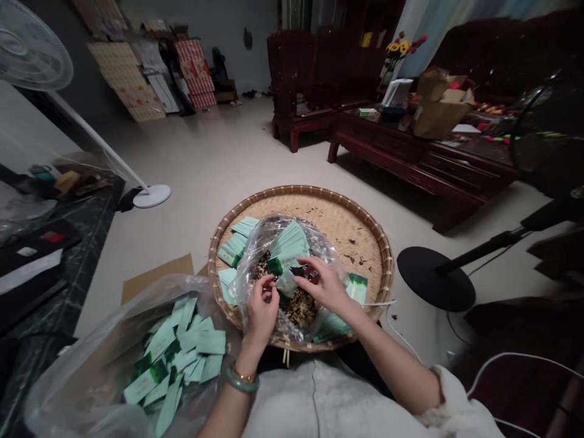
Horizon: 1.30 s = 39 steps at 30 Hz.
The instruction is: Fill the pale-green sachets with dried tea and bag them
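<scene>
A small pale translucent sachet (286, 283) is between my hands, above a clear plastic bag (250, 258) of dark and golden dried loose bits (301, 307). My left hand (263, 309) pinches at the sachet's left edge. My right hand (326, 286) has its thumb at the right edge, fingers curved over it. A fanned stack of mint-green paper packets (289, 242) lies in the bag just beyond my fingers. The bag rests in a round woven bamboo tray (365, 234) on my lap. More green packets (232, 249) lie along the tray's left and right sides.
Left of the tray, a large clear plastic bag (100, 340) holds many loose green packets (182, 350). A white fan (152, 194) stands at left, a black fan base (435, 278) at right. A white cable (401, 334) runs beside the tray. Beyond stands a dark wooden table (410, 158).
</scene>
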### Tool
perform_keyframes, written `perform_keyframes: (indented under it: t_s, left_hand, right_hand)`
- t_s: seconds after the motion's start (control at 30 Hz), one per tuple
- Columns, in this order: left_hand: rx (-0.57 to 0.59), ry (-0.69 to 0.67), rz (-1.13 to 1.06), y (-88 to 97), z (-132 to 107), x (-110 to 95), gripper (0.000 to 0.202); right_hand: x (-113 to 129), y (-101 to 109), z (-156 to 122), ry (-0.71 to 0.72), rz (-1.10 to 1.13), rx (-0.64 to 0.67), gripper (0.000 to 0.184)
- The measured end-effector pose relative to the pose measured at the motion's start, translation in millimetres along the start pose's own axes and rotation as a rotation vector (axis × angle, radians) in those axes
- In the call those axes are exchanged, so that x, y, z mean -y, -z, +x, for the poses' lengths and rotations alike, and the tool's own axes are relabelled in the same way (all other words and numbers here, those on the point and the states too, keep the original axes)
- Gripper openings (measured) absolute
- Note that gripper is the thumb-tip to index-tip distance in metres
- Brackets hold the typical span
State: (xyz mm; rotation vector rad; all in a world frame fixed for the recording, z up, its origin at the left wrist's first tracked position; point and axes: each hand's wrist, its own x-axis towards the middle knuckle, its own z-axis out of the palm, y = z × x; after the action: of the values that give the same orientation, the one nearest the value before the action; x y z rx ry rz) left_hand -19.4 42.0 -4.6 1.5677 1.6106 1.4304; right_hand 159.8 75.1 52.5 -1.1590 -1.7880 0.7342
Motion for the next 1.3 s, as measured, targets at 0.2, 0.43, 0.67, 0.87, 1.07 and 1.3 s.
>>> perform_keyframes:
  t_s: [0.2, 0.43, 0.67, 0.87, 1.07, 1.3]
  left_hand:
    - [0.037, -0.066, 0.042, 0.3, -0.8, -5.5, 0.024]
    - [0.02, -0.023, 0.029, -0.3, -1.4, -2.4, 0.025]
    - [0.016, 0.035, -0.06, -3.9, -2.8, -2.8, 0.026]
    - [-0.007, 0.107, -0.162, -3.9, -1.7, -7.0, 0.029]
    - [0.247, 0.34, -0.371, 3.6, 3.5, -4.0, 0.051]
    - [0.256, 0.483, -0.51, 9.0, 12.4, -13.2, 0.05]
  right_hand:
    - [2.6, -4.6, 3.2, 0.033, -0.026, 0.051, 0.017]
    - [-0.1, 1.0, 6.2, 0.09, -0.03, -0.043, 0.011]
    - [7.8, 6.6, 2.3, 0.199, -0.187, -0.024, 0.012]
    - [-2.6, 6.0, 2.1, 0.147, -0.152, 0.06, 0.021]
    - [-8.9, 13.3, 8.2, 0.037, 0.08, 0.023, 0.029]
    - [0.2, 29.7, 11.9, 0.081, 0.039, 0.059, 0.028]
